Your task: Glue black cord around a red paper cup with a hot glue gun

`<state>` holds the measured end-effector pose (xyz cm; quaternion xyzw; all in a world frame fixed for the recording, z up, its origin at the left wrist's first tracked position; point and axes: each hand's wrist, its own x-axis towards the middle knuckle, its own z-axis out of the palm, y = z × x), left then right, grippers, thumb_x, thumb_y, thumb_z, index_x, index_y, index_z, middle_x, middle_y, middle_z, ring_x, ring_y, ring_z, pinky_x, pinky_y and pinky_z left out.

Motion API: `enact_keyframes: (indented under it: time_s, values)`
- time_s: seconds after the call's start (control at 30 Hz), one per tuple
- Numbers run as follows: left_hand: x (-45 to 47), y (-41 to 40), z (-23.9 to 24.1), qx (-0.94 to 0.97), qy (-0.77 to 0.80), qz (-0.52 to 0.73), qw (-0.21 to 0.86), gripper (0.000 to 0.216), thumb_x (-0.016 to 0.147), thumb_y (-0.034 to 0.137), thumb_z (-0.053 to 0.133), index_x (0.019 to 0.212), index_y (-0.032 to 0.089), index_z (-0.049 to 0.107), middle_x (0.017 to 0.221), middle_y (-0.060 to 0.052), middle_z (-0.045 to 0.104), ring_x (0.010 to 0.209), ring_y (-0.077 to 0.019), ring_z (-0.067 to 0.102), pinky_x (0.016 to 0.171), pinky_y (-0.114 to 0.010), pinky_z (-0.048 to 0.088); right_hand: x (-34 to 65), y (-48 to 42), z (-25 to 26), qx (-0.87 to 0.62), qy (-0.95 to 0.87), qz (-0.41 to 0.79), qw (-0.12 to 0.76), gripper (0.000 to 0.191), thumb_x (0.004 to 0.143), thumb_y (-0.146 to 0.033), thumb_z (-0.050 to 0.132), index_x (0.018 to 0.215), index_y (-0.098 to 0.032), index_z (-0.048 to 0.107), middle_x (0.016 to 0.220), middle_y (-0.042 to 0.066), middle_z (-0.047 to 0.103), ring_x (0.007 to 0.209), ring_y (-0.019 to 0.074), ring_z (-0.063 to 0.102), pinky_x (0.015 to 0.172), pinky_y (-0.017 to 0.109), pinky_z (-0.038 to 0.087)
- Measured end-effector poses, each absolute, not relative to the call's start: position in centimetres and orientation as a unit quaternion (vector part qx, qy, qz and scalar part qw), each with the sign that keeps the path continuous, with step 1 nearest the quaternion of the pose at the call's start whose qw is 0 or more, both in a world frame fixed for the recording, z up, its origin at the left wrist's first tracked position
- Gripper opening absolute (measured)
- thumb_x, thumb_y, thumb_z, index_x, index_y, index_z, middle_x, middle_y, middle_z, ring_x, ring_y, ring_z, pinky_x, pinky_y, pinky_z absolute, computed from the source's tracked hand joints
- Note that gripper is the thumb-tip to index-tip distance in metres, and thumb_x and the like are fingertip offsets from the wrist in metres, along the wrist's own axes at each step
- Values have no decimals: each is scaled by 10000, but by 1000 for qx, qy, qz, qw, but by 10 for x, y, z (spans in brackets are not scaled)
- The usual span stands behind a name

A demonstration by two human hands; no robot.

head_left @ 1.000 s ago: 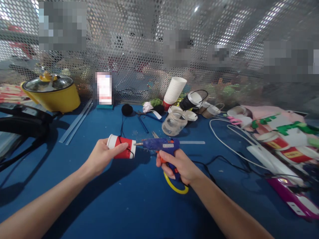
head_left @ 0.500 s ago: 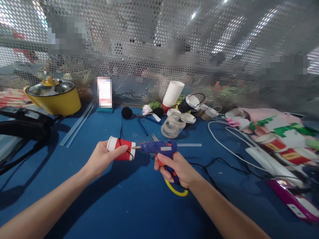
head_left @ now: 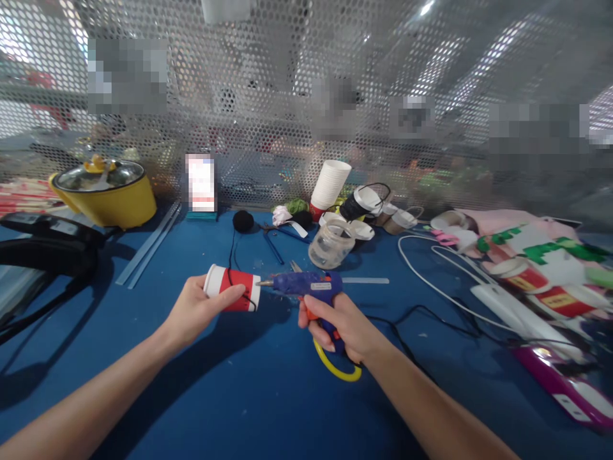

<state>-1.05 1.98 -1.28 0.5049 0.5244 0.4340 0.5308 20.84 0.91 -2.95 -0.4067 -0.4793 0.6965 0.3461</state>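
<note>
My left hand [head_left: 201,306] is closed round a red and white paper cup [head_left: 244,281] lying on its side in the air, thumb along its wall. A black yarn strand [head_left: 230,259] runs from a black yarn ball [head_left: 243,222] to the cup and across it. My right hand [head_left: 330,322] grips a blue hot glue gun [head_left: 306,283], fingers at its orange trigger. The gun's metal nozzle meets or nearly meets the cup's base end; exact contact I cannot tell. A clear glue stick [head_left: 366,281] sticks out of its back. Beneath it are yellow-handled scissors [head_left: 338,370], partly hidden.
Behind the gun stand a clear plastic jar [head_left: 331,246] and a stack of white cups [head_left: 331,185]. Blue-handled pliers [head_left: 272,246] lie farther left. A yellow pot [head_left: 110,201] is at the left back. Cables and a purple-white power strip [head_left: 560,386] are at right.
The view has shifted slightly. Both hands keep their hold on the cup and the glue gun, with the nozzle still at the cup's end.
</note>
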Motion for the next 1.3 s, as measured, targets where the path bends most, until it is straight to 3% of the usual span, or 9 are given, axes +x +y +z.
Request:
enact_keyframes:
  time_s: [1.3]
  values:
    - [-13,21,-12,484,506,452,553,129,623,262,687,626,137,655,582,-1,685,520,-115,594,530,-190,454,214,7,-26,-400,-546,656,334,328,778,-380,514,585,-117,555,348,-51,419,283,32,355,306,165,270]
